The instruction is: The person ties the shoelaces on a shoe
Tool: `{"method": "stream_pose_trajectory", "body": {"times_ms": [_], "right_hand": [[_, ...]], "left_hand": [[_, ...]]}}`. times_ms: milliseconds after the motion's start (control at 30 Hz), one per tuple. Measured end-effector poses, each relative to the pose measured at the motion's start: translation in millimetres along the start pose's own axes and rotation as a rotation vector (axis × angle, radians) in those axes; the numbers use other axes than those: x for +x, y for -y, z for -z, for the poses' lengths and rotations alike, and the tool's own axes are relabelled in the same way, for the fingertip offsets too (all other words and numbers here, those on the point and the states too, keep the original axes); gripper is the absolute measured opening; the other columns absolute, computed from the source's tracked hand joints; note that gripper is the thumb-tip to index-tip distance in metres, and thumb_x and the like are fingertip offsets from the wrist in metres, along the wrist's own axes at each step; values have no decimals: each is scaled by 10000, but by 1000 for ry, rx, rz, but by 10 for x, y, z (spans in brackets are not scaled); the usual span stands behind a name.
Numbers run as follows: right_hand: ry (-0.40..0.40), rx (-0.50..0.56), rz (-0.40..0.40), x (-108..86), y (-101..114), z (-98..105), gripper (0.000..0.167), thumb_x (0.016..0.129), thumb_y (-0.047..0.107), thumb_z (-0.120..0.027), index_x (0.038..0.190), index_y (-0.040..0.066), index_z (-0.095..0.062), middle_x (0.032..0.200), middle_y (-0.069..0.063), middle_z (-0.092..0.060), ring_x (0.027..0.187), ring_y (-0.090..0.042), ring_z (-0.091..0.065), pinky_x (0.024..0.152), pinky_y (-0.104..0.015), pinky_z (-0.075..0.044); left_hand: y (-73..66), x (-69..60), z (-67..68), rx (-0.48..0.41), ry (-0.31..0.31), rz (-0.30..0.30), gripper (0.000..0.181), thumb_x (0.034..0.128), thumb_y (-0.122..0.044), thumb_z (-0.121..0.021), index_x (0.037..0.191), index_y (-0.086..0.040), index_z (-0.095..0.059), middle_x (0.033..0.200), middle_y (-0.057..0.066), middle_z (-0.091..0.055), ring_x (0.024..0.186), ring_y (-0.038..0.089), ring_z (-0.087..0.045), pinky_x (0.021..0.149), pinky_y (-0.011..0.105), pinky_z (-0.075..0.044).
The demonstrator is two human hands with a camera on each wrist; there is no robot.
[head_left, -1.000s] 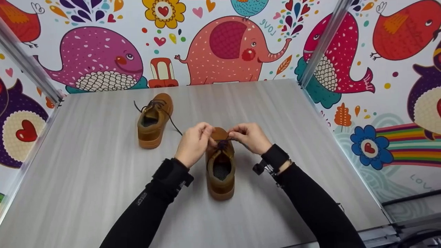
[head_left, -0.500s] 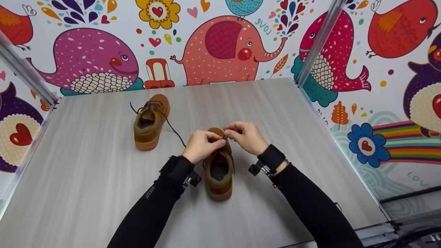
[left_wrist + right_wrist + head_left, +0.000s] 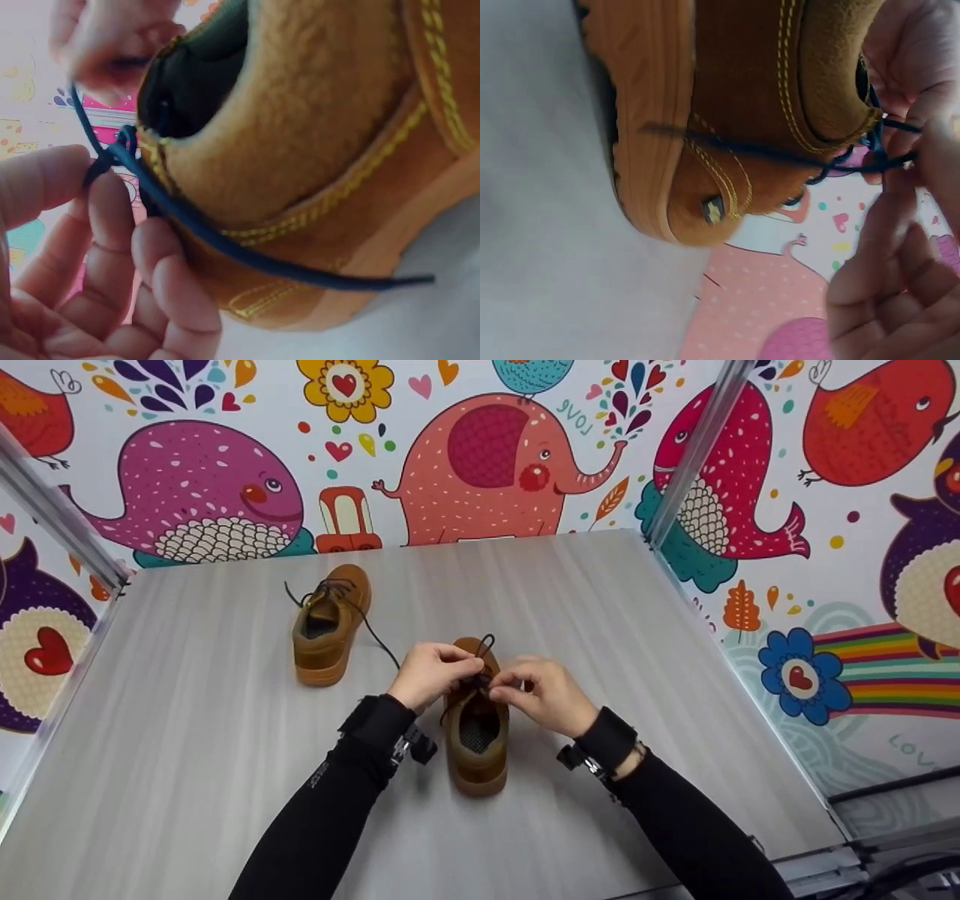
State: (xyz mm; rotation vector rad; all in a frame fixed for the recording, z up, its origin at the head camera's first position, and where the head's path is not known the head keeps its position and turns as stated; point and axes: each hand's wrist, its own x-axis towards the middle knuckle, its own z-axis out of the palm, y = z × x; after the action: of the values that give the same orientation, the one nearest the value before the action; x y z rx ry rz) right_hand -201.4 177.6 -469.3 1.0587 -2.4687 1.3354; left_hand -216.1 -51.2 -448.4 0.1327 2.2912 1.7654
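A tan-brown shoe stands upright on the tabletop, toe pointing away from me. My left hand is over its laces; in the left wrist view its thumb and fingertips pinch the dark blue shoelace at a knot. From there a free end trails along the shoe's side. My right hand, just right of the shoe's tongue, pinches a strand of lace between thumb and finger. One lace loop sticks up beyond my left fingertips. The fingers partly hide the knot in the head view.
A second tan-brown shoe stands farther back on the left, its long lace trailing toward my left hand. Printed cartoon panels wall the grey tabletop at the back and sides, with metal posts at the corners.
My right hand has come back toward me and down from the toe, drawing lace. A loop now stands up above my left hand, which stays at the knot. The far shoe is still.
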Motion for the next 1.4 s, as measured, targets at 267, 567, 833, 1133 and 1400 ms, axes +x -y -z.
{"method": "stream_pose_trajectory", "body": {"times_ms": [267, 567, 833, 1133, 1400], "right_hand": [[6, -46, 208, -100, 4, -117, 73, 937, 127, -830, 969, 61, -831, 892, -51, -775, 762, -176, -689, 665, -272, -558], [-185, -399, 162, -133, -17, -81, 66, 928, 145, -833, 962, 98, -801, 795, -6, -793, 611, -92, -706, 559, -266, -560], [-162, -230, -56, -165, -25, -71, 124, 988, 201, -781, 983, 81, -812, 931, -52, -826, 787, -150, -772, 682, -281, -616], [-78, -36, 134, -238, 23, -180, 60, 929, 98, -832, 987, 83, -833, 904, -38, -812, 741, -136, -730, 666, -218, -577], [-192, -189, 133, -258, 59, -343, 88, 896, 173, -878, 968, 144, -836, 906, -1, -758, 726, -101, -645, 624, -207, -507]], "left_hand": [[-5, -23, 4, 103, -24, -76, 213, 978, -229, -792, 1078, -45, -835, 971, 88, -803, 729, 107, -669, 659, 218, -518], [13, -40, 35, 13, 32, -39, 204, 1013, -194, -760, 1103, -16, -805, 925, 29, -747, 713, 125, -628, 651, 250, -513], [62, -32, 43, -6, 70, -44, 178, 1024, -183, -745, 1105, -29, -783, 883, -4, -720, 689, 125, -609, 628, 264, -491], [28, -45, 28, -36, 117, -54, 168, 1032, -168, -725, 1111, -20, -738, 844, -20, -707, 648, 118, -601, 565, 231, -479], [-21, -62, 26, 100, 114, -107, 160, 1058, -158, -686, 1146, -28, -711, 923, 59, -723, 655, 114, -589, 585, 237, -482]]}}
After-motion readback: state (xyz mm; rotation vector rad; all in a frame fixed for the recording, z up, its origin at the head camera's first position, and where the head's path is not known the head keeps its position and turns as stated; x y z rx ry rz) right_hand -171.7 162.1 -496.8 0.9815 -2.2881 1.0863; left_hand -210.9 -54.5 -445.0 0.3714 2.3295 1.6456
